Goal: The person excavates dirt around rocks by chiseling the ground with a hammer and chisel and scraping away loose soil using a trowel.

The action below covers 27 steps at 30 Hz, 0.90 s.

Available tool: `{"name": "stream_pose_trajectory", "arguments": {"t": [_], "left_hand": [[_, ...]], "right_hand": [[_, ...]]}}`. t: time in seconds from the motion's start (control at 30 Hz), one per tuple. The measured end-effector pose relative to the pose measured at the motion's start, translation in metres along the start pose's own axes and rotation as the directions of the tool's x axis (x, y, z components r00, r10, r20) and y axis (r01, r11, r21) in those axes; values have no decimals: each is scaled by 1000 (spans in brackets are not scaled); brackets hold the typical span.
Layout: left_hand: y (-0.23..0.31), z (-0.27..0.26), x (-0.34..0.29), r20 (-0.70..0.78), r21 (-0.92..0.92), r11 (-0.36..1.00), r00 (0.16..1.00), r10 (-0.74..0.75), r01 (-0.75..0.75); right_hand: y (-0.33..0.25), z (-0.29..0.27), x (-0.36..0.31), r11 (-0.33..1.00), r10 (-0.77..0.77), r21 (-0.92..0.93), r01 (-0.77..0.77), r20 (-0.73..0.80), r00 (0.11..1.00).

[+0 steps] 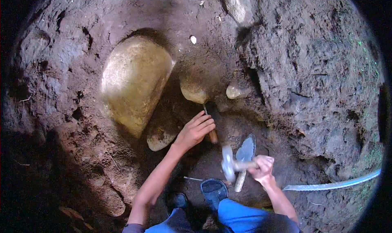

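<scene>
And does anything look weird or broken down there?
One thing stands out: the long, pale bluish strip at the right, oddly bright against the dark dirt. I can't tell what it is. Nothing looks clearly broken.

The big tan half-round stone (132, 79) at ten o'clock looks smooth, the grey-brown earth (326, 98) at three rough and matt. At five, a silver-headed metal hammer (228, 163) has a pale wooden handle; near centre, a slim metal tool (213, 137) has a brown wooden one.

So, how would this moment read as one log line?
left hand: holding wood-handled tool near rounded stone | right hand: gripping hammer, blurred | nearby: trowel, large boulder
</scene>
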<state>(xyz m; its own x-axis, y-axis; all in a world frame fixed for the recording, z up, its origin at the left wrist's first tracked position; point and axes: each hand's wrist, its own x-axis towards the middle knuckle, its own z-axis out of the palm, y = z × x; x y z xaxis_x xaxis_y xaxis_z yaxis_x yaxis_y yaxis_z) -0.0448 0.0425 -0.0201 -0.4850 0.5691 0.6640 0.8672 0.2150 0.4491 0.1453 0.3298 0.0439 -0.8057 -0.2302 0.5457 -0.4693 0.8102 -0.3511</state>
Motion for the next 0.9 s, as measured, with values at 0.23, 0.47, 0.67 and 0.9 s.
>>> {"name": "stream_pose_trajectory", "arguments": {"t": [0.23, 0.47, 0.67, 0.9], "left_hand": [[0, -4, -14, 38, -28, 999, 999, -22, 23], [-6, 1, -16, -2, 4, 1000, 1000, -14, 14], [-8, 3, -19, 0, 6, 1000, 1000, 5, -5], [-9, 1, -14, 40, 22, 999, 999, 31, -32]], "right_hand": [[-5, -10, 25, 991, -48, -113, 75, 220, 974], [-2, -4, 40, 954, -32, -260, 151, 412, 911], [3, 3, 51, 962, 4, -248, 111, 420, 907], [8, -9, 42, 966, -208, -65, 251, 378, 902]]}}
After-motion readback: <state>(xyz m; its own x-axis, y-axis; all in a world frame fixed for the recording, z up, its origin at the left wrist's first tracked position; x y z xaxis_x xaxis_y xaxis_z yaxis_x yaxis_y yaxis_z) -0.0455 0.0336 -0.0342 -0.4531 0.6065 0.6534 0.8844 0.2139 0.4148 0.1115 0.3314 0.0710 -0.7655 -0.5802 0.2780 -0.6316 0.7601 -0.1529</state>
